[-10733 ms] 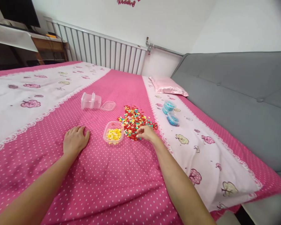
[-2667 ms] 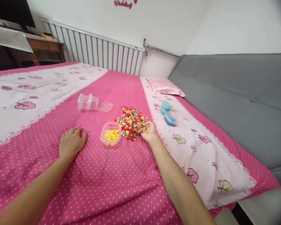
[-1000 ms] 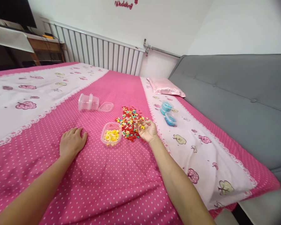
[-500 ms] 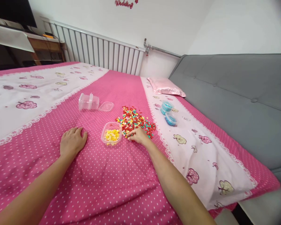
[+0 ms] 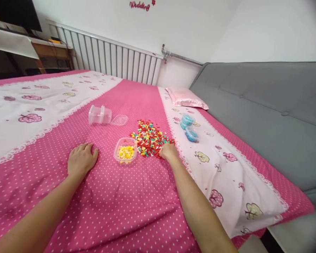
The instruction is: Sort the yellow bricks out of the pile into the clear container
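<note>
My left hand (image 5: 82, 159) lies flat on the pink dotted bedspread (image 5: 116, 196), fingers stretched out and holding nothing. At the right edge of a spread-out pile of small capsule-shaped pieces (image 5: 150, 138), red, yellow, green and white, is my right hand (image 5: 169, 151). Its fingers are curled down and together among the pieces; whatever they pinch is hidden. Between my hands, against the pile's left side, stands a clear plastic container (image 5: 116, 156) with yellow pieces (image 5: 126, 152) inside.
Clear tubs (image 5: 100, 115) lie on their side behind, with a clear lid (image 5: 120, 120) beside them. On the right are a tub of light blue pieces (image 5: 187, 120) and a tub of darker blue ones (image 5: 191, 135). A pink pillow (image 5: 186, 98) rests near the grey headboard (image 5: 265, 105).
My right hand has moved right along the front of the pile, from near the container to the pile's right edge. My left hand has stayed in place.
</note>
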A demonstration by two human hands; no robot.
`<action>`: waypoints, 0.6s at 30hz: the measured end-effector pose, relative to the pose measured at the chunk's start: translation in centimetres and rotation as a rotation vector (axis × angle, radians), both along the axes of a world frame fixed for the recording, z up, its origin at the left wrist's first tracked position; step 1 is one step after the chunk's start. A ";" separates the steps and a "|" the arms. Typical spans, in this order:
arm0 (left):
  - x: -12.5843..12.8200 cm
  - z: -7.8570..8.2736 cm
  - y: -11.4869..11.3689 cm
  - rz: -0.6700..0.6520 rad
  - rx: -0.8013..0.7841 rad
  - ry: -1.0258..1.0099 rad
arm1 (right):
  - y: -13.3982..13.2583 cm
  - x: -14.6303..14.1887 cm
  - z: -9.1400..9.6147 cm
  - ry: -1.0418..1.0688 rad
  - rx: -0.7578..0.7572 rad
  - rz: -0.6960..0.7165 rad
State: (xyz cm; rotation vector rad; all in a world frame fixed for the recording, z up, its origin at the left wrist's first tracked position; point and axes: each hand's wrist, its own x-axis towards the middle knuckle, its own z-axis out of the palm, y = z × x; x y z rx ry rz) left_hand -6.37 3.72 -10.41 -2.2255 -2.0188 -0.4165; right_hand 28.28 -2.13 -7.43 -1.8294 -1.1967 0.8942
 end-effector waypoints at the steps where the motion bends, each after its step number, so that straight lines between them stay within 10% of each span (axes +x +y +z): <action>1: 0.0 0.0 0.0 -0.001 0.002 -0.001 | 0.0 0.0 0.2 -0.023 -0.006 -0.026; 8: 0.0 0.0 0.0 -0.006 0.015 -0.003 | -0.5 -2.3 1.3 -0.522 -0.104 0.060; 18: 0.1 0.2 -0.1 -0.001 -0.001 0.009 | 0.1 -2.9 0.0 -0.564 -0.123 0.069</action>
